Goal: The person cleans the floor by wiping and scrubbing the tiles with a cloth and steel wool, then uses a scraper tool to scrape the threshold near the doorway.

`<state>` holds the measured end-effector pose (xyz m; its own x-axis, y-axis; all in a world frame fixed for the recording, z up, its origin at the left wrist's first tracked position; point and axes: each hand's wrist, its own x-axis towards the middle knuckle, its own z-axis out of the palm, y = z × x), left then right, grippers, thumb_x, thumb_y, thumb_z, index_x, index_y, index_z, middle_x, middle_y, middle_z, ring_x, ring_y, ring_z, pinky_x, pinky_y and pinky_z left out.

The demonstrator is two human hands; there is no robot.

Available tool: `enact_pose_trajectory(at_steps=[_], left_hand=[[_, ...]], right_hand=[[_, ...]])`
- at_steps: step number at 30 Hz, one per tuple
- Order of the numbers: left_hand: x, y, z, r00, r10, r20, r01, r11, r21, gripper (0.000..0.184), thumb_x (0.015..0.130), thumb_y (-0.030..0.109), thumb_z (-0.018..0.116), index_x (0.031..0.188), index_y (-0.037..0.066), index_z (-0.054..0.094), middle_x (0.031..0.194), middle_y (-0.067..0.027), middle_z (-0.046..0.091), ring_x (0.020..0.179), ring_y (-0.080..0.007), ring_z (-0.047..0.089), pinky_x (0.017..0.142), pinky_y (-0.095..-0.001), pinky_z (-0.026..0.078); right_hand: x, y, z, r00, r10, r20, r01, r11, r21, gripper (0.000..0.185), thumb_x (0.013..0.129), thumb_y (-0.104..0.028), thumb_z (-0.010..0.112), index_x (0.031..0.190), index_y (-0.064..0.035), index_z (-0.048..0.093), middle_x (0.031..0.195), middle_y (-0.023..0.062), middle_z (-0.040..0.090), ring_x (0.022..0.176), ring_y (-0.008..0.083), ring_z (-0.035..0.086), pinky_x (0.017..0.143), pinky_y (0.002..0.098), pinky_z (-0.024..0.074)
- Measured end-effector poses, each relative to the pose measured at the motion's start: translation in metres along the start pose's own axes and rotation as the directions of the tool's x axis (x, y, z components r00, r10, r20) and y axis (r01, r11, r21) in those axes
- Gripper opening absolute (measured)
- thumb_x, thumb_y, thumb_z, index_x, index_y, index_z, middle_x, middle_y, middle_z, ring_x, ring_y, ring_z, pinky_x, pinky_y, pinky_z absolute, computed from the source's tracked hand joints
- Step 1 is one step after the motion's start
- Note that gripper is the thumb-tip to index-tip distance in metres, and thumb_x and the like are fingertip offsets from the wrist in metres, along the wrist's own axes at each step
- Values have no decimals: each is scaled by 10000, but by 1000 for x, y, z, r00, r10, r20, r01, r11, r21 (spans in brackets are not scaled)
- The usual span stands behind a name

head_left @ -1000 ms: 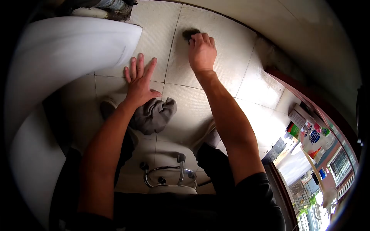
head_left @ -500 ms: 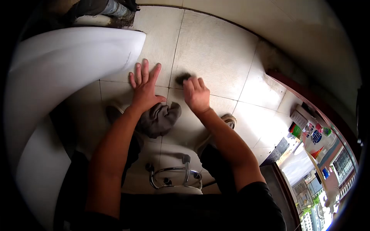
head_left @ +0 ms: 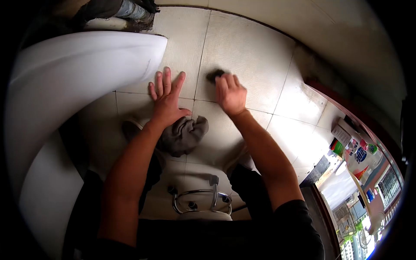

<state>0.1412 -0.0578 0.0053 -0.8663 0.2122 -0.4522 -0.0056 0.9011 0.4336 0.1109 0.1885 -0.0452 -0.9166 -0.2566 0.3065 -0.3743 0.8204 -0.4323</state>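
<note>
My left hand [head_left: 166,99] lies flat on the tiled floor [head_left: 242,47] with its fingers spread and nothing in it. Just below its thumb is a crumpled dark grey cloth [head_left: 185,135], bunched on the tiles. To the right, my right hand [head_left: 231,94] is closed in a fist, knuckles up, low over the floor. At its fingers shows a small dark thing [head_left: 215,75], blurred at the edges; its kind cannot be made out, and the fist hides part of it.
A white curved ceramic fixture [head_left: 86,65] fills the left side, with pipes [head_left: 130,11] behind it. Below me stands a chrome stool base [head_left: 201,191] with casters. On the right, a plastic bottle [head_left: 363,157] and boxes are by a dark red frame [head_left: 333,102].
My right hand and the dark thing have moved forward and slightly right across the tiles. My left hand stays flat in place, while the whole view has shifted slightly.
</note>
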Motion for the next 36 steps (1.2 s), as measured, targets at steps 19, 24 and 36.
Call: enact_pose_trajectory(at_steps=[19,24,36], left_hand=[[-4,-8,-7,998,66,22,-67,995,77,1380,571,427,1016,1709,300,245,1796,-186,-1,1645,-436,-22,1277,-661,37],[-7,-15,-7,992,109,56,-115,987,113,1393,544,446,1014,1705,307,256,1796,-177,21,1643,-431,28,1287,-654,61],[-4,-24,-5,991,136,13,-137,986,97,1411,523,462,1017,1705,307,262,1802,-157,25,1651,-393,-5,1291,-618,23]], right_hand=[[-14,-14,-8,977,207,-56,-209,977,-42,81,911,-105,718,893,-126,642,891,74,649,785,249,683,578,380,584],[27,50,-15,976,194,-100,-205,973,-108,43,945,-102,685,923,-106,648,920,81,658,804,272,689,567,400,581],[40,55,-16,969,228,-96,-239,963,-122,47,931,-133,683,933,-106,644,932,76,666,808,269,686,579,398,584]])
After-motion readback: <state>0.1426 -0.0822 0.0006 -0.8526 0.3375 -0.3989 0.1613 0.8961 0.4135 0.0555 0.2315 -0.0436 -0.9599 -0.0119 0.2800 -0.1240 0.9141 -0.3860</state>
